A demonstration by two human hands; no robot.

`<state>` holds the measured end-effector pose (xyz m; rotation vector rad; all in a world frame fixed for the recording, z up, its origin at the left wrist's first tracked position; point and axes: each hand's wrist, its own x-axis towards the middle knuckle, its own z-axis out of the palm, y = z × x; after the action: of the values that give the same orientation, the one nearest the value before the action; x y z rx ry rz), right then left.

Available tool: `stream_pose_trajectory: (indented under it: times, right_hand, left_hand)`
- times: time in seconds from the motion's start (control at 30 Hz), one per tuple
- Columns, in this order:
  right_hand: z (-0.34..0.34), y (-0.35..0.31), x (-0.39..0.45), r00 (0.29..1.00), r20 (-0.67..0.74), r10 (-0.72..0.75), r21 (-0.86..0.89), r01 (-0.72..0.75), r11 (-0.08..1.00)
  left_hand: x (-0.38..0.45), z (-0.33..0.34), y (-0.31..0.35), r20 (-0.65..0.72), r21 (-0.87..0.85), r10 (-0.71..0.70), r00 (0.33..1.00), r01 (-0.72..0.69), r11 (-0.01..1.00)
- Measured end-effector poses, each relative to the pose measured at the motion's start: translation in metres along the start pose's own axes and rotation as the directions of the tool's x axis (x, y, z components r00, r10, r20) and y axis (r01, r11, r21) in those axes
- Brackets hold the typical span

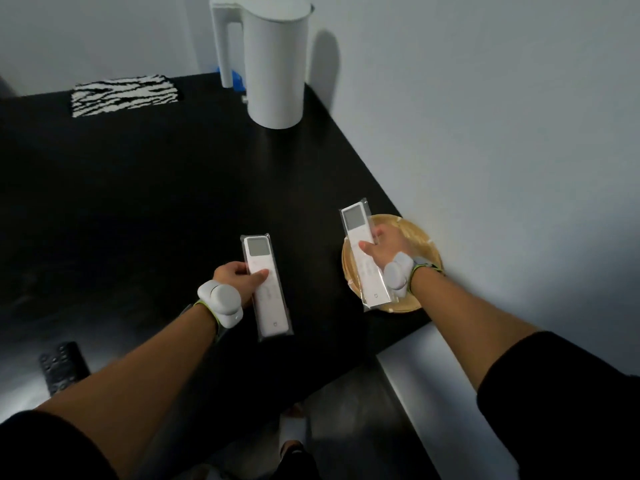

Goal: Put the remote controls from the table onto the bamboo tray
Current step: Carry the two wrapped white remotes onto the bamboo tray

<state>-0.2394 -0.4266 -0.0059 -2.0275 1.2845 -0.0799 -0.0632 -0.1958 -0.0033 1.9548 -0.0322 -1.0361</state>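
My left hand (239,275) grips a white remote control in a clear plastic sleeve (266,289) above the middle of the black table (156,188). My right hand (386,245) holds a second white wrapped remote (363,258) over the round bamboo tray (424,251), which sits at the table's right front corner. Whether that remote touches the tray cannot be told. A black remote control (62,367) lies near the table's front left edge.
A tall white kettle (273,60) stands at the back right of the table, with something blue behind it. A zebra-striped cloth (126,95) lies at the back left. A white wall runs along the right side. My feet show on the floor below the table edge.
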Motion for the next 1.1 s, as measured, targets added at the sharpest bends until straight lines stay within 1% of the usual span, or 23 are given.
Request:
stream_pose_trajectory:
  times: [0.07, 0.13, 0.2, 0.3, 0.43, 0.5, 0.57, 0.6, 0.73, 0.8, 0.87, 0.97, 1.1]
  right_hand:
    - [-0.028, 0.029, 0.007, 1.000, -0.006, 0.024, -0.036, -0.024, 0.999]
    - [-0.045, 0.050, 0.011, 0.998, -0.014, 0.054, -0.019, -0.055, 0.998]
    - [-0.052, 0.065, 0.016, 0.996, -0.005, 0.085, -0.015, -0.085, 0.996]
    - [-0.056, 0.079, 0.022, 0.993, 0.046, 0.105, -0.052, -0.103, 0.993]
    - [-0.062, 0.093, 0.032, 0.988, 0.089, 0.126, -0.136, -0.114, 0.984]
    - [-0.066, 0.096, 0.034, 0.980, 0.117, 0.158, -0.221, -0.130, 0.967]
    - [-0.068, 0.096, 0.033, 0.984, 0.113, 0.137, -0.358, -0.089, 0.930]
    - [-0.069, 0.094, 0.031, 0.989, 0.092, 0.113, -0.398, -0.067, 0.915]
    - [-0.069, 0.085, 0.017, 1.000, 0.002, 0.014, -0.402, -0.012, 0.916]
    - [-0.068, 0.080, 0.011, 0.999, 0.036, -0.032, -0.474, 0.046, 0.880]
    - [-0.065, 0.076, 0.007, 0.996, 0.085, -0.029, -0.535, 0.070, 0.842]
    - [-0.061, 0.074, 0.005, 0.995, 0.103, -0.009, -0.517, 0.061, 0.854]
    - [-0.065, 0.077, 0.007, 0.998, 0.058, -0.030, -0.491, 0.054, 0.870]
  left_hand:
    - [-0.002, 0.030, 0.010, 0.051, -0.008, -0.004, 0.999, 0.004, 1.000]
    - [-0.004, 0.054, 0.019, 0.083, -0.035, -0.012, 0.996, 0.015, 0.999]
    - [-0.005, 0.074, 0.026, 0.100, -0.061, -0.026, 0.995, 0.032, 0.998]
    - [-0.006, 0.099, 0.037, 0.123, -0.061, -0.051, 0.991, 0.059, 0.996]
    - [-0.008, 0.123, 0.051, 0.159, -0.059, -0.078, 0.984, 0.088, 0.994]
    - [-0.010, 0.132, 0.057, 0.180, -0.069, -0.093, 0.979, 0.107, 0.992]
    - [-0.010, 0.140, 0.061, 0.205, -0.084, -0.099, 0.974, 0.118, 0.989]
    - [-0.011, 0.143, 0.063, 0.215, -0.089, -0.104, 0.971, 0.125, 0.988]
    - [-0.013, 0.156, 0.065, 0.238, -0.090, -0.114, 0.964, 0.139, 0.986]
    - [-0.014, 0.163, 0.066, 0.261, -0.089, -0.115, 0.958, 0.143, 0.986]
    - [-0.016, 0.171, 0.067, 0.273, -0.083, -0.121, 0.954, 0.149, 0.985]
    - [-0.018, 0.183, 0.067, 0.279, -0.086, -0.113, 0.954, 0.142, 0.986]
    - [-0.015, 0.206, 0.067, 0.282, -0.084, -0.133, 0.950, 0.163, 0.983]
